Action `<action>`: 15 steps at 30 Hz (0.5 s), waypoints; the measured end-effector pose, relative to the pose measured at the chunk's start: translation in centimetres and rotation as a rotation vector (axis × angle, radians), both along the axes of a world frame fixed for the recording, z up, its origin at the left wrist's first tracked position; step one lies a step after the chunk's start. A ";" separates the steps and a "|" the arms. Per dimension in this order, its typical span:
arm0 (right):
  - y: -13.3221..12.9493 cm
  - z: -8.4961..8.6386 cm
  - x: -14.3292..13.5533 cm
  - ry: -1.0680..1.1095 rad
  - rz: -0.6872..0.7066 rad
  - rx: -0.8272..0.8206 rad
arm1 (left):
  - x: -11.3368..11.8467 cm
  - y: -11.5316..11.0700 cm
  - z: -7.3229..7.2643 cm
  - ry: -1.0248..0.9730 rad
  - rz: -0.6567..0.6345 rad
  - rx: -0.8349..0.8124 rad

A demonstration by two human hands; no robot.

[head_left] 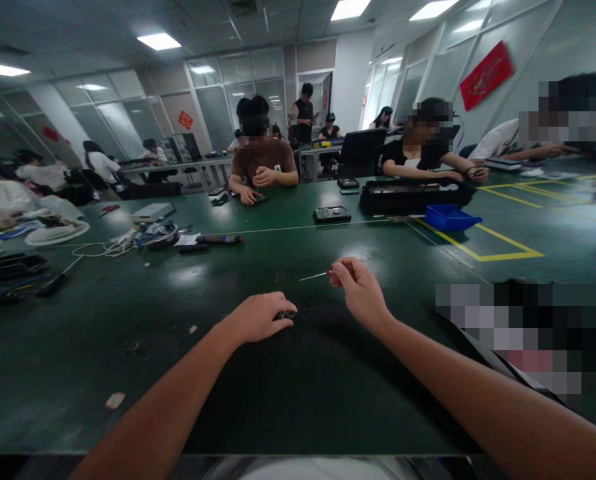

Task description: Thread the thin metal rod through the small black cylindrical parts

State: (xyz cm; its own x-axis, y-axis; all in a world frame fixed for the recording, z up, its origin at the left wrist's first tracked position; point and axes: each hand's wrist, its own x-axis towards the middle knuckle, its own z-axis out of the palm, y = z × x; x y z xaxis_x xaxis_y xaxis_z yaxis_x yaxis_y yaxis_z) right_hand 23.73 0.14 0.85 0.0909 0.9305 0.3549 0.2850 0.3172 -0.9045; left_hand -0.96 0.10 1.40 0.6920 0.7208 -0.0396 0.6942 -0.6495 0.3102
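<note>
My left hand (pixel 262 316) is closed around a small dark metallic part (pixel 287 314), resting low over the green table. The fingers cover most of that part, so its kind cannot be made out. To the right and slightly farther off, my right hand (pixel 359 288) grips a screwdriver (pixel 317 275) by its red handle. Its thin shaft points left, toward the space beyond my left hand, and the tip touches nothing that I can see.
Ahead on the green table (pixel 258 407) lies a hard drive (pixel 332 214). A blue tray (pixel 451 218) stands at the right, near a long black unit (pixel 415 195) handled by a co-worker. An electric screwdriver (pixel 221 239) and tangled cables (pixel 111 248) lie left. Another person sits opposite.
</note>
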 end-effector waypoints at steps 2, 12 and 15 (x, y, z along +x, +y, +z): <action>0.1 -0.1 0.0 0.000 0.002 -0.004 | 0.0 -0.1 0.1 0.010 -0.010 -0.001; 0.2 -0.4 -0.1 -0.009 0.044 -0.013 | 0.3 -0.1 0.0 -0.075 0.006 -0.045; 0.1 -0.3 0.0 -0.019 0.047 -0.018 | 0.0 0.2 0.1 -0.205 0.063 -0.087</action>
